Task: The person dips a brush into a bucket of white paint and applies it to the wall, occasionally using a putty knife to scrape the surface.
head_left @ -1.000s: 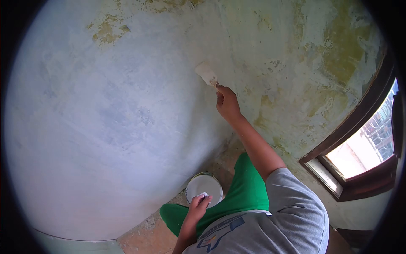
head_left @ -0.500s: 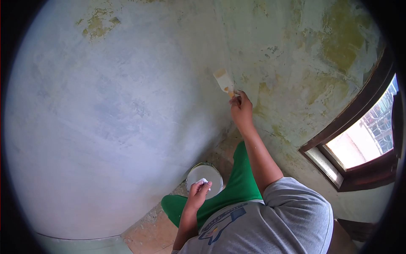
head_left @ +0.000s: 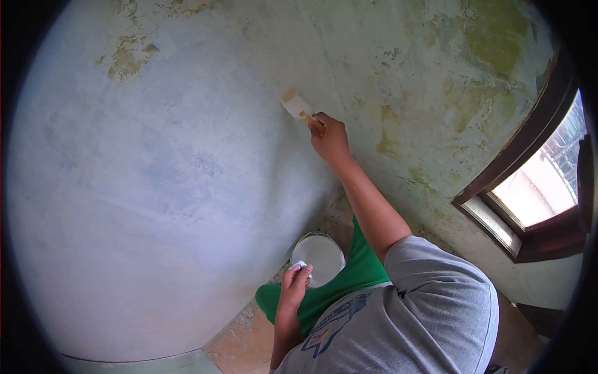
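Note:
My right hand (head_left: 330, 137) grips the wooden handle of a wide paintbrush (head_left: 295, 106), its fingers wrapped round it. The brush's white-coated head points up and left, its bristles right at the wall (head_left: 156, 187), close to the corner. Lower down, my left hand (head_left: 294, 288) is closed on a crumpled white cloth (head_left: 302, 266). It sits over the left edge of a round bucket (head_left: 327, 250) of whitish paint, which stands on the floor between my legs.
On the right, a second wall (head_left: 417, 137) carries patchy greenish and yellowish stains. A dark-framed window (head_left: 536, 187) is set low in it. Brown floor tiles (head_left: 243, 343) show beneath me, and old patches (head_left: 129, 56) mark the left wall's upper part.
My right hand has swept the paintbrush leftward from near the corner onto the left wall. My left hand stays closed on the cloth by the bucket. The view has shifted slightly.

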`<action>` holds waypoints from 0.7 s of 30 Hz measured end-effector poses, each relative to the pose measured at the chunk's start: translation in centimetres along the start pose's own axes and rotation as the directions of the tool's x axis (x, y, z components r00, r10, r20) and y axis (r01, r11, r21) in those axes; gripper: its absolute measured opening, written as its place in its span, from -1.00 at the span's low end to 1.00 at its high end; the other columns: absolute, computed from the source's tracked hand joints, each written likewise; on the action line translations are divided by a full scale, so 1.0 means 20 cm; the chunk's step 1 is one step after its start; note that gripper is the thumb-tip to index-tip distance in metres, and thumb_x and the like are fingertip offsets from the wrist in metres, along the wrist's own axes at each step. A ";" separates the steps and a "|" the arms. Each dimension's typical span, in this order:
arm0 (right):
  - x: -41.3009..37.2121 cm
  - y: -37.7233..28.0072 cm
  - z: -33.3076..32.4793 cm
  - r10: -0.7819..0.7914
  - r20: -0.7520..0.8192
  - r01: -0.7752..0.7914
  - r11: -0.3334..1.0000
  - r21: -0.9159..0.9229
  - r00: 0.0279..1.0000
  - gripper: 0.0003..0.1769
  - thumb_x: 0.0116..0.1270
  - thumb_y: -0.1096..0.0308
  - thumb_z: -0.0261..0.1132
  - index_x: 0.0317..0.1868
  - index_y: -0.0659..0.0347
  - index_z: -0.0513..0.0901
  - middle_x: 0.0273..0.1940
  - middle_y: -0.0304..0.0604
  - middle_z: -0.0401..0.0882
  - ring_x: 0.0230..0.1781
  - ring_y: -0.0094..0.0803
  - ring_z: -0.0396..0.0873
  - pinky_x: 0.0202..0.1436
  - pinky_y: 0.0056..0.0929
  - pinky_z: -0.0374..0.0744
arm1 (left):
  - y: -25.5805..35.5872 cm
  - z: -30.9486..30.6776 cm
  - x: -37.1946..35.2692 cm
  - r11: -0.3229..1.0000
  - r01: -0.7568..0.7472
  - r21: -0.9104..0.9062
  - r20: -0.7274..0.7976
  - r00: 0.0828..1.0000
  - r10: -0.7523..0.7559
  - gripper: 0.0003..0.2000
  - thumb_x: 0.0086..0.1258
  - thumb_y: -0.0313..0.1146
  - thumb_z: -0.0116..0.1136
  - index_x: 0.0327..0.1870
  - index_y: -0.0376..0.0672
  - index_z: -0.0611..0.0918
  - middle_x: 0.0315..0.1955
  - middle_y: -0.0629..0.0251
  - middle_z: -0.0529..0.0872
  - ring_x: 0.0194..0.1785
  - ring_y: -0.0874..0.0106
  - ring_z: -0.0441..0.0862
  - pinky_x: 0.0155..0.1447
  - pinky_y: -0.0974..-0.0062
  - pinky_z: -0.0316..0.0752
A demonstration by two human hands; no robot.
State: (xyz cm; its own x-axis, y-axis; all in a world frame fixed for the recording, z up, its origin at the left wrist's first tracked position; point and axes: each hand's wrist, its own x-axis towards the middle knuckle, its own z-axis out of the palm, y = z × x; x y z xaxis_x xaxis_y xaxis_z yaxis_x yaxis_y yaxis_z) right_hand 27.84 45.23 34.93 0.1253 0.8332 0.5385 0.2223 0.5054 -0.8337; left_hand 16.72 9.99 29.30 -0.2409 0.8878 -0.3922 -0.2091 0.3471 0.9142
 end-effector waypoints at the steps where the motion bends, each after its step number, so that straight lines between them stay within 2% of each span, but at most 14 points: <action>1: 0.00 0.02 -0.02 0.002 -0.007 -0.002 1.000 0.005 1.000 -0.86 0.29 0.51 0.36 -0.15 0.35 0.65 -0.31 0.11 0.72 -0.32 -0.05 0.73 -0.22 -0.34 0.61 | 0.01 0.01 0.01 1.000 -0.016 0.024 -0.008 1.000 0.016 -0.77 0.51 -0.31 0.25 -0.40 -0.09 0.50 -0.56 0.61 0.38 -0.51 0.76 0.22 -0.44 0.65 0.05; 3: 0.00 0.03 -0.10 0.129 0.053 -0.109 0.953 -0.283 0.990 -0.83 0.26 0.50 0.37 -0.14 0.32 0.67 -0.30 0.11 0.72 -0.32 -0.01 0.72 -0.20 -0.32 0.62 | 0.02 0.02 0.00 0.999 -0.010 0.032 -0.022 1.000 0.011 -0.76 0.51 -0.31 0.25 -0.40 -0.09 0.50 -0.56 0.61 0.38 -0.51 0.76 0.22 -0.44 0.65 0.05; 4: 0.02 0.01 -0.15 0.123 0.046 -0.106 0.955 -0.277 0.991 -0.83 0.26 0.50 0.37 -0.14 0.32 0.67 -0.30 0.11 0.72 -0.32 -0.01 0.72 -0.20 -0.32 0.62 | 0.02 0.03 -0.01 1.000 0.002 0.029 -0.036 0.999 -0.001 -0.76 0.50 -0.30 0.26 -0.40 -0.08 0.50 -0.56 0.61 0.38 -0.52 0.75 0.22 -0.44 0.65 0.05; 6: 0.04 -0.03 -0.21 0.166 0.060 -0.163 0.985 -0.058 0.984 -0.82 0.22 0.49 0.38 -0.15 0.30 0.68 -0.29 0.11 0.73 -0.29 0.02 0.72 -0.18 -0.29 0.64 | 0.00 0.03 0.00 1.000 0.007 0.021 -0.026 1.000 -0.007 -0.76 0.50 -0.30 0.26 -0.40 -0.08 0.50 -0.56 0.61 0.38 -0.51 0.75 0.23 -0.44 0.65 0.05; 7: 0.06 -0.02 -0.19 0.167 0.056 -0.164 0.985 -0.056 0.984 -0.82 0.22 0.49 0.38 -0.15 0.30 0.68 -0.29 0.11 0.73 -0.29 0.02 0.72 -0.18 -0.29 0.64 | -0.01 0.04 0.00 1.000 0.023 0.007 -0.014 1.000 -0.023 -0.76 0.50 -0.30 0.26 -0.40 -0.08 0.51 -0.56 0.61 0.38 -0.51 0.75 0.23 -0.44 0.65 0.05; 9: 0.07 0.01 -0.12 -0.100 -0.016 0.101 0.994 0.043 0.995 -0.83 0.20 0.50 0.37 -0.17 0.30 0.69 -0.31 0.11 0.73 -0.31 0.04 0.71 -0.21 -0.27 0.63 | -0.02 0.05 0.01 0.999 0.042 0.029 -0.003 0.999 -0.042 -0.76 0.51 -0.30 0.26 -0.40 -0.08 0.51 -0.56 0.62 0.37 -0.52 0.75 0.23 -0.44 0.65 0.05; 10: 0.06 0.03 -0.11 -0.092 -0.017 0.092 0.995 0.038 0.996 -0.83 0.20 0.50 0.37 -0.17 0.30 0.69 -0.31 0.11 0.73 -0.31 0.04 0.71 -0.21 -0.27 0.63 | -0.01 0.06 0.02 0.998 0.046 0.037 0.022 0.999 -0.047 -0.76 0.51 -0.30 0.25 -0.40 -0.08 0.51 -0.56 0.61 0.38 -0.52 0.75 0.23 -0.44 0.66 0.05; 12: 0.06 0.07 -0.11 -0.005 0.089 0.020 0.987 -0.162 0.996 -0.83 0.19 0.50 0.37 -0.18 0.31 0.69 -0.32 0.13 0.72 -0.33 0.02 0.71 -0.23 -0.27 0.63 | -0.01 0.06 0.01 0.997 0.050 0.051 0.049 0.997 -0.052 -0.77 0.51 -0.30 0.25 -0.40 -0.08 0.51 -0.56 0.61 0.38 -0.52 0.75 0.23 -0.44 0.66 0.06; 13: 0.07 0.03 -0.15 -0.007 0.083 0.021 0.987 -0.160 0.997 -0.83 0.19 0.50 0.37 -0.18 0.31 0.69 -0.32 0.13 0.72 -0.33 0.02 0.71 -0.23 -0.27 0.63 | 0.00 0.07 0.02 0.998 0.039 0.045 0.044 0.998 -0.041 -0.77 0.51 -0.31 0.24 -0.40 -0.08 0.51 -0.56 0.61 0.39 -0.52 0.75 0.24 -0.44 0.66 0.06; 15: 0.07 -0.04 -0.24 0.095 0.115 -0.087 0.994 -0.069 0.989 -0.83 0.19 0.49 0.36 -0.18 0.28 0.70 -0.32 0.14 0.71 -0.31 0.05 0.70 -0.21 -0.21 0.64 | 0.00 0.08 0.03 0.999 0.014 0.035 0.031 0.999 -0.015 -0.78 0.52 -0.32 0.24 -0.40 -0.09 0.52 -0.56 0.60 0.40 -0.51 0.75 0.25 -0.44 0.66 0.07; 17: 0.05 -0.02 -0.18 0.029 0.090 -0.027 0.999 -0.025 0.996 -0.83 0.19 0.48 0.36 -0.18 0.27 0.70 -0.32 0.13 0.72 -0.30 0.07 0.70 -0.21 -0.21 0.64 | -0.02 0.09 0.04 0.999 0.011 0.040 -0.013 1.000 -0.010 -0.83 0.51 -0.38 0.20 -0.36 -0.14 0.56 -0.57 0.54 0.43 -0.52 0.72 0.28 -0.43 0.65 0.14; 19: 0.03 0.06 -0.12 -0.027 0.053 0.027 1.000 0.006 0.998 -0.82 0.19 0.48 0.35 -0.18 0.26 0.71 -0.31 0.13 0.72 -0.29 0.08 0.70 -0.21 -0.20 0.64 | -0.02 0.11 0.05 0.999 0.009 0.045 0.018 1.000 -0.010 -0.80 0.51 -0.32 0.24 -0.38 -0.10 0.54 -0.55 0.59 0.44 -0.51 0.74 0.29 -0.43 0.66 0.09; 21: 0.00 0.14 -0.12 0.049 0.155 -0.015 0.978 -0.208 0.987 -0.79 0.17 0.47 0.32 -0.15 0.22 0.71 -0.33 0.12 0.70 -0.28 0.10 0.68 -0.17 -0.11 0.66 | -0.02 0.13 0.05 0.997 0.046 0.062 0.061 0.997 -0.050 -0.79 0.52 -0.31 0.23 -0.38 -0.09 0.54 -0.55 0.58 0.44 -0.50 0.74 0.29 -0.43 0.67 0.10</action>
State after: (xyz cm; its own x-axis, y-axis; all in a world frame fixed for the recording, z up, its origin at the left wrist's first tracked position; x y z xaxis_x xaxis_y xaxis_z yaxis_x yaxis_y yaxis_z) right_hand 30.81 46.18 32.87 -0.0159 0.8815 0.4719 0.4171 0.4347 -0.7982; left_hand 18.95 11.46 28.91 -0.1716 0.8863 -0.4301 -0.1612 0.4054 0.8998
